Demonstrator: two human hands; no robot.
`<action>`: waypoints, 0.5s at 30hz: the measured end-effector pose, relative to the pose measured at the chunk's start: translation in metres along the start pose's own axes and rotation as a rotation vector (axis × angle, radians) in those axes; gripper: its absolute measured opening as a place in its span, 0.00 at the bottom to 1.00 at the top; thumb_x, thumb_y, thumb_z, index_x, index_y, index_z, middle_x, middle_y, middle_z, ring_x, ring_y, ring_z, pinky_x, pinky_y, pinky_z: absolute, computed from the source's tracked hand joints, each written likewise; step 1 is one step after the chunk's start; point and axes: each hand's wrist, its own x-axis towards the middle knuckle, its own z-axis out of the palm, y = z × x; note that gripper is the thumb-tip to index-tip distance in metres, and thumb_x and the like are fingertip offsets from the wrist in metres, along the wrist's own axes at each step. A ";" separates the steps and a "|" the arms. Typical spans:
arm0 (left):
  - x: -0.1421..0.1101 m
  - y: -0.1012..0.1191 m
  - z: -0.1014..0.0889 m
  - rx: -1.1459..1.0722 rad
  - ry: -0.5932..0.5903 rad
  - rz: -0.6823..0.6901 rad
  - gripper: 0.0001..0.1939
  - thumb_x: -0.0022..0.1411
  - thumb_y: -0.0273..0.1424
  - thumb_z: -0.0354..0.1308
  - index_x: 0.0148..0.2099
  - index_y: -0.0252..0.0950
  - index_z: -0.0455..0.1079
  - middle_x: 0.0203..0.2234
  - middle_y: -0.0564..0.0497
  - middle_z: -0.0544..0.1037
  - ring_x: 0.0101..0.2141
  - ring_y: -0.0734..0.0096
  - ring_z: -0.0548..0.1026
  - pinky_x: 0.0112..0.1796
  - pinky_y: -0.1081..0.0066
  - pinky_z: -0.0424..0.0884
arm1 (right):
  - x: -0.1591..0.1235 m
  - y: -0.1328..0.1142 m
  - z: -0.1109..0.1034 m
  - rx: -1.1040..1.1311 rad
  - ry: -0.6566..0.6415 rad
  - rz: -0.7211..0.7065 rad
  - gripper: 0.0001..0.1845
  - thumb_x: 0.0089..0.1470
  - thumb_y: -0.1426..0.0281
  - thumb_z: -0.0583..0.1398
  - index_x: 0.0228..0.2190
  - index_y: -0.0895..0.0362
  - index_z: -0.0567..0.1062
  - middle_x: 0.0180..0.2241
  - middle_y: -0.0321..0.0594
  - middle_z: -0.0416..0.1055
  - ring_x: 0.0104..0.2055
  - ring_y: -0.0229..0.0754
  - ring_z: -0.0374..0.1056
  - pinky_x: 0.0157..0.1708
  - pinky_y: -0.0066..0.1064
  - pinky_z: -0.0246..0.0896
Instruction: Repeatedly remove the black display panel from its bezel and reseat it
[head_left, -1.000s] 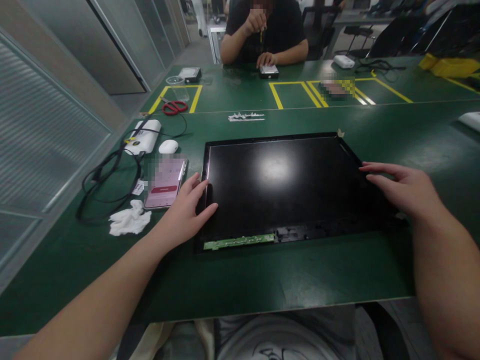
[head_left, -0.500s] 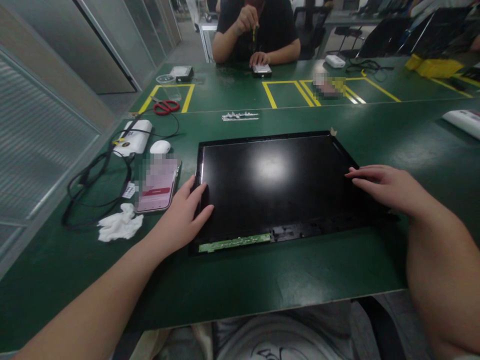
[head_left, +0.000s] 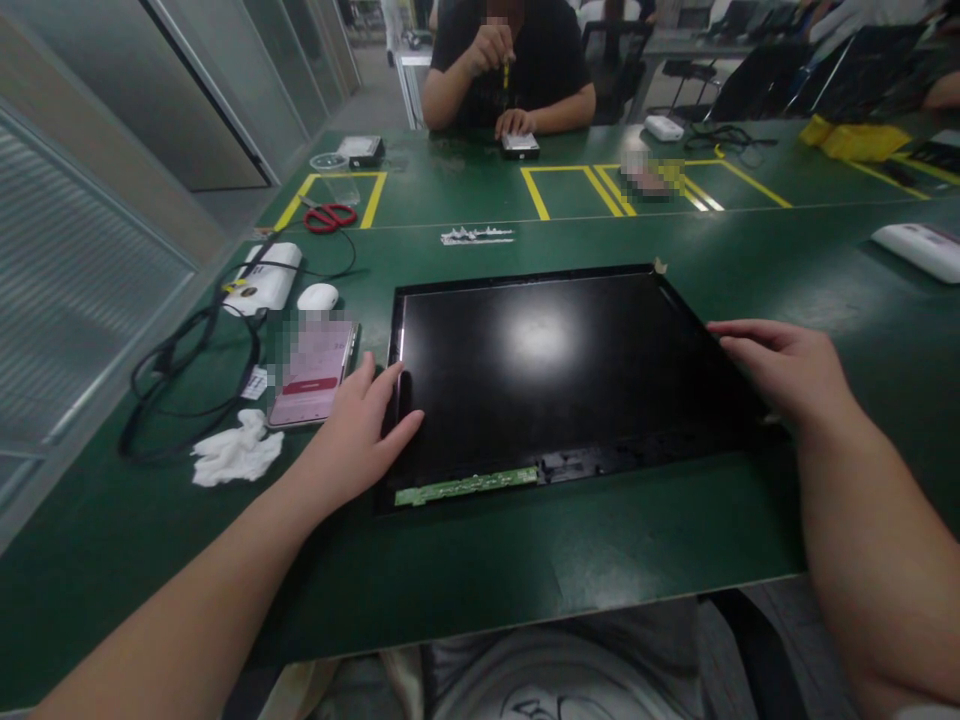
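Observation:
A black display panel (head_left: 525, 380) in a thin frame lies flat, screen up, on the green table before me. Along its near left edge runs a narrow green circuit board (head_left: 465, 486). My left hand (head_left: 364, 420) rests at the panel's left edge with fingers spread, the thumb over the screen's border. At the right edge, my right hand (head_left: 787, 370) has its thumb and fingers closed on the frame; part of its grip is hidden. A small piece of tape (head_left: 660, 266) sticks up at the far right corner.
Left of the panel are a phone (head_left: 311, 375), crumpled tissue (head_left: 238, 450), black cables (head_left: 161, 365), a white mouse-like object (head_left: 318, 297) and a white adapter-like box (head_left: 264, 278). Beyond lie red scissors (head_left: 330, 217) and white strips (head_left: 477, 236). Across the table, a person (head_left: 510, 75) handles a hard drive (head_left: 520, 146).
The view has shifted, so the table's things sit further left. My right fingers have drawn from the panel's top to its right edge; my left hand stays at the left edge.

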 end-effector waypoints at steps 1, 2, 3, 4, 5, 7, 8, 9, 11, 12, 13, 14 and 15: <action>0.000 0.000 0.000 -0.007 -0.015 0.008 0.44 0.72 0.50 0.50 0.77 0.22 0.60 0.78 0.20 0.55 0.78 0.31 0.53 0.72 0.36 0.53 | 0.000 0.000 -0.001 0.040 0.015 -0.012 0.21 0.49 0.61 0.65 0.44 0.53 0.89 0.45 0.45 0.85 0.50 0.52 0.78 0.60 0.48 0.68; 0.001 -0.001 0.000 -0.022 -0.028 0.019 0.43 0.73 0.50 0.49 0.77 0.22 0.60 0.78 0.20 0.57 0.78 0.33 0.54 0.72 0.36 0.52 | -0.001 0.000 -0.001 0.067 0.022 -0.026 0.21 0.49 0.61 0.65 0.43 0.53 0.89 0.49 0.45 0.85 0.54 0.53 0.78 0.63 0.48 0.65; 0.001 -0.002 -0.001 -0.043 -0.037 0.032 0.43 0.73 0.50 0.48 0.76 0.22 0.61 0.77 0.21 0.58 0.78 0.34 0.54 0.73 0.36 0.52 | -0.001 0.000 -0.002 0.082 0.024 -0.039 0.21 0.48 0.61 0.66 0.43 0.54 0.89 0.51 0.46 0.85 0.57 0.54 0.77 0.65 0.48 0.63; 0.001 -0.003 -0.001 -0.069 -0.037 0.044 0.44 0.72 0.51 0.49 0.76 0.22 0.61 0.77 0.21 0.59 0.78 0.35 0.54 0.73 0.37 0.52 | -0.002 -0.001 -0.003 0.085 0.023 -0.045 0.21 0.48 0.61 0.66 0.43 0.54 0.89 0.52 0.47 0.85 0.58 0.55 0.76 0.66 0.48 0.62; 0.002 -0.004 -0.001 -0.098 -0.030 0.052 0.43 0.72 0.52 0.50 0.75 0.23 0.62 0.77 0.22 0.60 0.77 0.35 0.55 0.73 0.38 0.52 | -0.003 -0.002 -0.003 0.083 0.024 -0.041 0.21 0.48 0.61 0.66 0.43 0.54 0.89 0.52 0.47 0.85 0.59 0.55 0.76 0.66 0.48 0.62; 0.002 -0.008 -0.002 -0.155 -0.009 0.058 0.42 0.71 0.50 0.51 0.74 0.25 0.64 0.76 0.25 0.62 0.77 0.37 0.57 0.73 0.38 0.53 | -0.005 -0.005 -0.005 0.081 0.035 -0.031 0.21 0.48 0.61 0.66 0.42 0.53 0.89 0.48 0.47 0.86 0.57 0.56 0.77 0.63 0.48 0.65; 0.003 -0.010 -0.002 -0.181 0.004 0.056 0.40 0.71 0.49 0.51 0.74 0.26 0.65 0.76 0.26 0.63 0.77 0.37 0.58 0.73 0.38 0.53 | -0.005 -0.006 -0.005 0.082 0.040 -0.032 0.21 0.48 0.61 0.66 0.42 0.53 0.89 0.47 0.47 0.86 0.55 0.56 0.77 0.62 0.48 0.66; 0.003 -0.011 -0.001 -0.207 0.017 0.052 0.38 0.72 0.46 0.51 0.74 0.27 0.65 0.76 0.27 0.64 0.76 0.38 0.59 0.73 0.38 0.53 | -0.006 -0.007 -0.005 0.083 0.044 -0.036 0.21 0.48 0.61 0.66 0.42 0.54 0.89 0.45 0.47 0.86 0.53 0.55 0.77 0.60 0.47 0.67; 0.003 -0.013 -0.001 -0.268 0.040 0.039 0.34 0.72 0.42 0.50 0.73 0.29 0.67 0.75 0.29 0.66 0.76 0.39 0.61 0.73 0.38 0.53 | -0.007 -0.010 -0.006 0.077 0.036 -0.028 0.22 0.48 0.61 0.66 0.44 0.54 0.89 0.42 0.46 0.85 0.49 0.53 0.77 0.56 0.45 0.68; 0.003 -0.013 -0.001 -0.307 0.050 0.029 0.33 0.72 0.41 0.51 0.73 0.31 0.67 0.74 0.30 0.67 0.75 0.39 0.62 0.73 0.37 0.53 | -0.007 -0.010 -0.005 0.066 0.020 -0.010 0.23 0.49 0.60 0.65 0.44 0.55 0.89 0.41 0.46 0.85 0.46 0.51 0.76 0.54 0.44 0.69; 0.003 -0.013 -0.001 -0.357 0.062 0.016 0.32 0.71 0.40 0.53 0.72 0.32 0.68 0.74 0.31 0.68 0.74 0.39 0.64 0.73 0.37 0.54 | -0.006 -0.011 -0.005 0.049 -0.004 0.012 0.23 0.49 0.60 0.65 0.45 0.55 0.89 0.39 0.45 0.84 0.44 0.50 0.75 0.52 0.44 0.69; 0.003 -0.012 -0.001 -0.418 0.075 0.002 0.32 0.70 0.40 0.54 0.72 0.33 0.68 0.73 0.32 0.70 0.74 0.39 0.65 0.73 0.37 0.55 | -0.006 -0.011 -0.005 0.028 -0.032 0.031 0.24 0.50 0.60 0.64 0.46 0.56 0.88 0.38 0.45 0.84 0.43 0.50 0.74 0.51 0.43 0.69; 0.003 -0.009 -0.002 -0.494 0.086 -0.015 0.32 0.69 0.39 0.56 0.71 0.34 0.69 0.72 0.33 0.72 0.72 0.39 0.67 0.72 0.37 0.58 | -0.005 -0.010 -0.004 0.002 -0.062 0.044 0.24 0.50 0.60 0.64 0.46 0.55 0.88 0.38 0.44 0.84 0.41 0.49 0.74 0.49 0.42 0.68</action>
